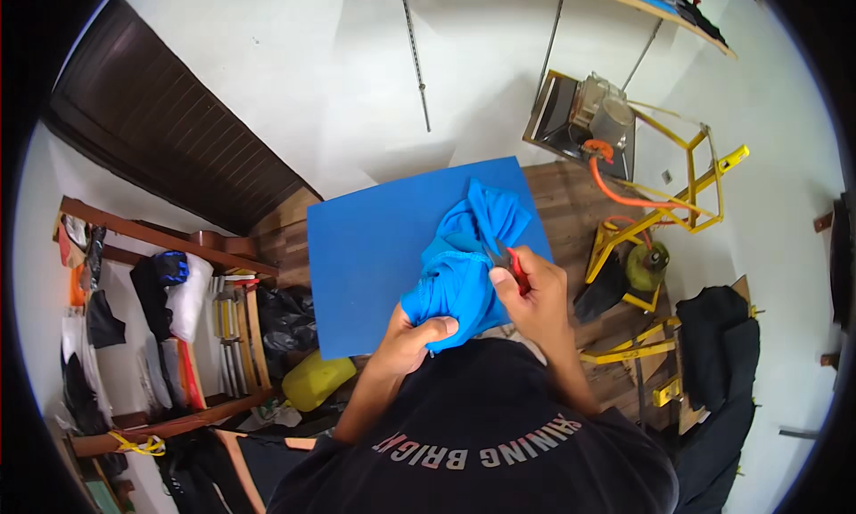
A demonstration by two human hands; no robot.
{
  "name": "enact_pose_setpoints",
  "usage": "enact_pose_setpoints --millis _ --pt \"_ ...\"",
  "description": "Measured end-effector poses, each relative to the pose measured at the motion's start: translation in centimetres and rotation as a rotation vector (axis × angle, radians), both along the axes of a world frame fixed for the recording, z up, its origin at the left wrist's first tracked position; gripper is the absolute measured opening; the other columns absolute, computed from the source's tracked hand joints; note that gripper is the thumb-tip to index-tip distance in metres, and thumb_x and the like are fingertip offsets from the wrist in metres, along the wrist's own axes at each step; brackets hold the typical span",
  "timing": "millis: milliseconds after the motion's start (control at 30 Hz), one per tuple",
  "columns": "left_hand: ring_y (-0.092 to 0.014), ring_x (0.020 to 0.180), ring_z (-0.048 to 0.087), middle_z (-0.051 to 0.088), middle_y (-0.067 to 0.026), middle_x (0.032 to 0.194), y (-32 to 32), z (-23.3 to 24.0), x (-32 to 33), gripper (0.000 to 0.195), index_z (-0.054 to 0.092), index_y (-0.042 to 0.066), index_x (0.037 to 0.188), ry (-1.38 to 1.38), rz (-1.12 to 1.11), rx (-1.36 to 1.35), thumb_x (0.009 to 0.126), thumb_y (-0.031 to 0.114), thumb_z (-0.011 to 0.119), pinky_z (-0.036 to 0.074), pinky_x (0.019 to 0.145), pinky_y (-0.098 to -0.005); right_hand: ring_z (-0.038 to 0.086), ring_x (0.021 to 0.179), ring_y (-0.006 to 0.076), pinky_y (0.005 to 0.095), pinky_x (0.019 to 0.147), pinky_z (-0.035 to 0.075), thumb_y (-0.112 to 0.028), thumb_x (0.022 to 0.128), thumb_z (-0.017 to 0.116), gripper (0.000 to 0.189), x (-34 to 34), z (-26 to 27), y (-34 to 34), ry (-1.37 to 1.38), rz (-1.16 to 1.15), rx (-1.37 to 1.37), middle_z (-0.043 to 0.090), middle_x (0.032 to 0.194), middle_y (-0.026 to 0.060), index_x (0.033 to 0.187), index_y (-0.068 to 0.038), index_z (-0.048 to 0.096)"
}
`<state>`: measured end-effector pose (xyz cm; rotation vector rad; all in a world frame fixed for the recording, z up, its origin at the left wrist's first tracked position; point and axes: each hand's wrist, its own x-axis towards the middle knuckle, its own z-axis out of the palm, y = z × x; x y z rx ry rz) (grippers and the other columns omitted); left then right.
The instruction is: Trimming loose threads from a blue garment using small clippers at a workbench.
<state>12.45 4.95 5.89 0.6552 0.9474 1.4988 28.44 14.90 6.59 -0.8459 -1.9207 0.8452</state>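
Bright blue fabric (455, 283), with a stitched seam running across it, lies bunched over a blue tabletop (361, 266). Its near edge is gathered in my left hand (411, 340), thumb on top. My right hand (535, 290) grips red-handled snips (517, 270), whose dark blades point up and left against the cloth near the seam. Whether the blades are parted I cannot tell. Folds hide the fingers of my left hand.
Left of the table stand wooden shelves (174, 417) holding cloth and bags, with a black plastic bag (286, 317) and a yellow container (319, 380) beside the table. On the right are a yellow metal frame (692, 179), an orange hose (612, 190) and black fabric (719, 353).
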Motion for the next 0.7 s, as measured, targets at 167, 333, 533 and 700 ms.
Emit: enact_pose_setpoints --millis 167,333,533,700 --pt "-0.004 0.065 0.044 0.048 0.0052 0.075 1.3 0.5 -1.5 0.011 0.055 0.005 0.085 0.122 -0.202 0.072 0.085 0.008 0.067 0.035 0.058 -0.021 0.041 0.067 0.0042 0.0209 0.059 0.033 -0.021 0.085 0.072 0.024 -1.8 0.9 0.5 0.327 0.082 -0.339 0.048 0.073 -0.0074 0.092 -0.001 0.06" --pt "-0.005 0.073 0.048 0.052 0.004 0.083 2.5 0.4 -1.9 0.023 0.059 0.002 0.104 0.166 -0.241 0.206 0.087 0.014 0.069 0.041 0.064 -0.0219 0.036 0.059 -0.0009 0.0174 0.051 0.029 -0.015 0.085 0.073 0.021 -2.2 1.2 1.2 0.264 0.144 -0.532 0.044 0.068 -0.0094 0.081 -0.009 0.053" --pt "-0.024 0.13 0.042 0.049 -0.0159 0.136 3.8 -11.3 -1.5 0.066 0.045 -0.002 0.136 0.216 -0.319 0.03 0.083 0.027 0.073 0.032 0.109 -0.036 0.033 0.056 0.0001 0.0181 0.049 0.028 -0.013 0.082 0.075 0.026 -2.3 4.8 3.8 0.346 -0.063 -0.281 0.041 0.061 -0.0096 0.074 -0.009 0.05" --pt "-0.036 0.105 0.06 0.062 -0.0256 0.11 2.9 -15.8 -2.2 0.055 0.063 -0.003 0.113 1.325 -0.213 0.106 0.088 0.046 0.06 0.046 0.093 -0.0462 0.04 0.053 0.0006 0.0178 0.047 0.03 -0.016 0.085 0.071 0.022 -5.0 6.2 8.4 0.388 -0.045 -0.101 0.043 0.059 -0.0067 0.077 -0.008 0.052"
